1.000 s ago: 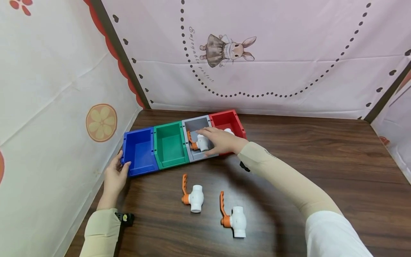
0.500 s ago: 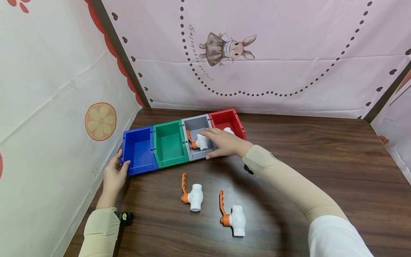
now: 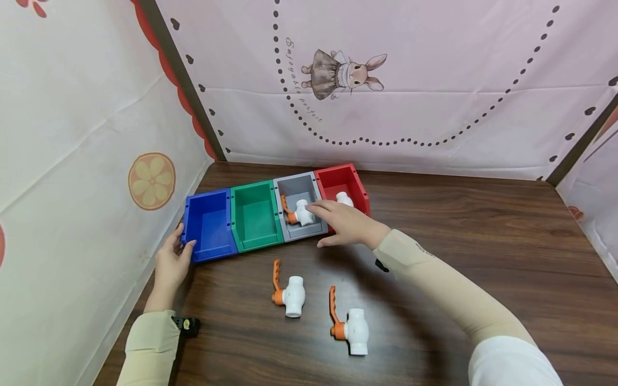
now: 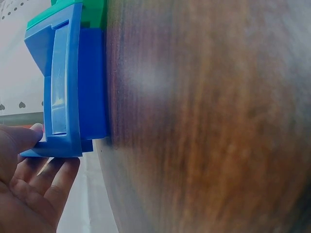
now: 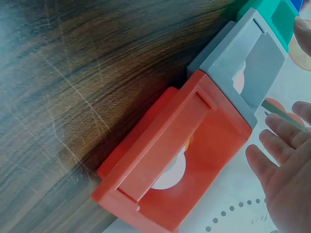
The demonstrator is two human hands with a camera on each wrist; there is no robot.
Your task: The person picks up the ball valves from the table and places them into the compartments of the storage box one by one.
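My left hand (image 3: pixel 170 271) grips the outer left end of the blue bin (image 3: pixel 210 228), thumb at the rim and fingers along the outside, as the left wrist view also shows. My right hand (image 3: pixel 351 225) hovers with spread fingers over the front of the grey bin (image 3: pixel 295 186) and red bin (image 3: pixel 336 179), holding nothing. Inside the grey bin lies a white ball valve (image 3: pixel 303 213) with an orange lever. Another white valve (image 3: pixel 343 198) sits in the red bin, partly hidden by my right hand.
Between the blue and grey bins is a green bin (image 3: pixel 256 214), all joined in a slanted row. Nearer on the wooden table lie two more orange-levered valves, one left (image 3: pixel 293 296) and one right (image 3: pixel 357 332). Printed cloth walls (image 3: pixel 420 107) stand behind and at the sides.
My right hand has drawn back right and slightly toward me from the grey bin, uncovering more of both valves in the bins. My left hand has stayed on the blue bin.
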